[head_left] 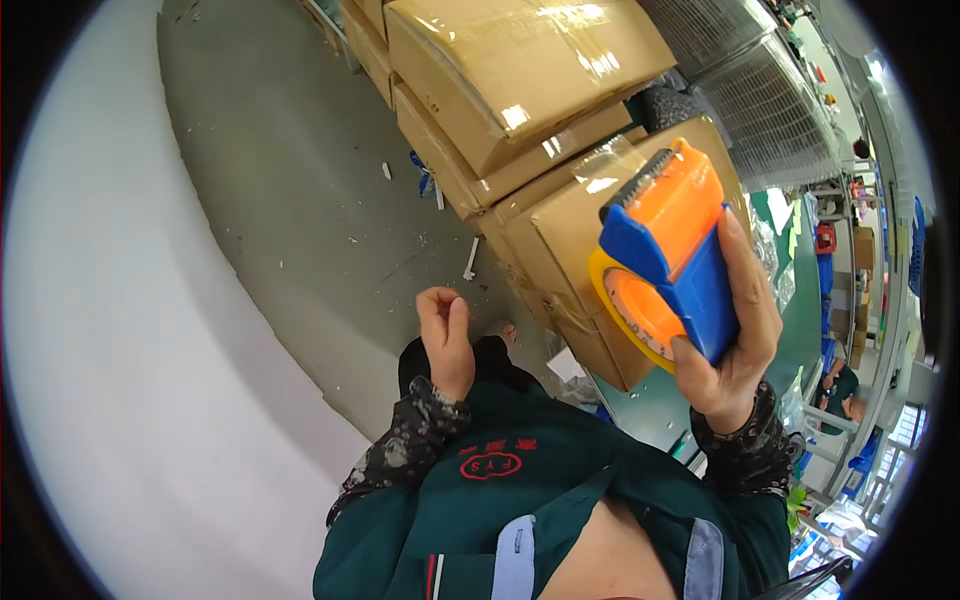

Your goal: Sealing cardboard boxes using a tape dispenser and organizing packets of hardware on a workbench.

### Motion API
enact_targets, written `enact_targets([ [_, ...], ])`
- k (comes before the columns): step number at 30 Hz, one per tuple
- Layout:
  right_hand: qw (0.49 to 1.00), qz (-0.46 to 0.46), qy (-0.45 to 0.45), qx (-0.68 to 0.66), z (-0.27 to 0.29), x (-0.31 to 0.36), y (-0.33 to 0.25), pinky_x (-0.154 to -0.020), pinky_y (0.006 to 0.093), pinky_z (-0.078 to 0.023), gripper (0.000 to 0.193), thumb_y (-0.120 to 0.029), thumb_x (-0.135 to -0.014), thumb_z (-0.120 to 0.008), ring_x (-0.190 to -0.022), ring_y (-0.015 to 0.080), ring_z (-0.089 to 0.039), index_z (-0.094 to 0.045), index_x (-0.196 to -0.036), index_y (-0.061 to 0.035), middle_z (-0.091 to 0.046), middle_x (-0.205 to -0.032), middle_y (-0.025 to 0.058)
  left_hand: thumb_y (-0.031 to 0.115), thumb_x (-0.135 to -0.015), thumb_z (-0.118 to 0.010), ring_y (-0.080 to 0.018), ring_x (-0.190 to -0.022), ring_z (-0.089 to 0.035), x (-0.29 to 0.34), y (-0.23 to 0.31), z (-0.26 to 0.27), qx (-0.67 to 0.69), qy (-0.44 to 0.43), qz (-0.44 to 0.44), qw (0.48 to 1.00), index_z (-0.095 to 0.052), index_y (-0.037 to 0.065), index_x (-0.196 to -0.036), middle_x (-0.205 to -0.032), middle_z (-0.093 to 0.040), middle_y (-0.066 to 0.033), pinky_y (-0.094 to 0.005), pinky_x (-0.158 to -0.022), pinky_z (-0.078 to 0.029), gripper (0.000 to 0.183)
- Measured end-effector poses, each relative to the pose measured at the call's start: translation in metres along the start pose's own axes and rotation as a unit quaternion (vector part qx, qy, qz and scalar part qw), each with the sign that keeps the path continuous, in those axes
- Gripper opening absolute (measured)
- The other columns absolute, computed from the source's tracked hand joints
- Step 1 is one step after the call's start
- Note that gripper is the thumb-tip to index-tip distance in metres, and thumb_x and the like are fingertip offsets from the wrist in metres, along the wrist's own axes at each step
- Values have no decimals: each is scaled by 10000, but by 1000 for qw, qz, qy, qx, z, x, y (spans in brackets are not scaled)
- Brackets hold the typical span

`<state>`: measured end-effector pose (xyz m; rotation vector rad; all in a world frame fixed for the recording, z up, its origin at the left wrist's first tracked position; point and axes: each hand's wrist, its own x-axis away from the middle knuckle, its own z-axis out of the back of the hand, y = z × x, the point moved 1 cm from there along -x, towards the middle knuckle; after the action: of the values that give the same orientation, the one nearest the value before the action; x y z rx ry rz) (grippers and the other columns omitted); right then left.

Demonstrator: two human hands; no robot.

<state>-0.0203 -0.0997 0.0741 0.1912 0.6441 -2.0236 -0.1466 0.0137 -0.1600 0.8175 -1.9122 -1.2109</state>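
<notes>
A blue and orange packing tape dispenser (pixel 705 285) is gripped in my right hand (pixel 748 325), its dark toothed edge tilted up and to the left. Its tape roll, with a yellow rim and orange hub, faces left. Behind the dispenser stands a taped cardboard box (pixel 560 222), the nearest of a stack. My left hand (pixel 447 345) hovers over the floor to the left of that box, its fingers curled in with the thumb against them. No object shows in it.
More cardboard boxes (pixel 530 70) are piled at the top. Beside them is a wire mesh basket (pixel 770 105). A green tabletop (pixel 800 335) lies at the right, with plastic wrap on it. White scraps (pixel 471 258) litter the grey floor (pixel 300 180). A white surface (pixel 130 400) borders the left. Another person (pixel 840 390) is far right.
</notes>
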Motion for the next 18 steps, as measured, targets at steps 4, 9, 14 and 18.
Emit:
enact_targets([
  [4, 1000, 8, 1, 9, -2, 1, 0, -640, 288, -462, 699, -178, -575, -571, -674, 222, -532, -457, -1226, 51, -578, -1015, 195, 201, -936, -324, -162, -475, -432, 0, 81, -38, 78, -264, -283, 919, -459, 47, -772, -625, -461, -78, -298, -479, -384, 263],
  [9, 999, 41, 15, 4, -4, 0, -4, -672, 288, -459, 697, -185, -581, -559, -690, 215, -537, -455, -1228, 53, -578, -1019, 189, 229, -947, -323, -159, -540, -500, 12, 42, -44, -5, -378, -225, 898, -501, 29, -752, -646, -519, -82, -298, -450, -381, 331],
  [14, 1000, -5, 20, -9, -5, 6, 2, -701, 301, -461, 686, -187, -581, -565, -723, 221, -553, -474, -1228, 20, -578, -994, 178, 262, -942, -359, -138, -553, -538, -2, 32, -36, 91, -358, 97, 924, -539, -2, -734, -621, -560, -67, -279, -523, -438, 381],
  [18, 998, 0, 56, -17, -2, 3, -10, -704, 301, -458, 675, -184, -583, -565, -727, 223, -560, -484, -1227, -1, -580, -943, 168, 331, -948, -331, -168, -592, -569, -8, 44, -42, 217, -424, 151, 866, -553, -7, -778, -691, -604, -119, -292, -582, -470, 439],
])
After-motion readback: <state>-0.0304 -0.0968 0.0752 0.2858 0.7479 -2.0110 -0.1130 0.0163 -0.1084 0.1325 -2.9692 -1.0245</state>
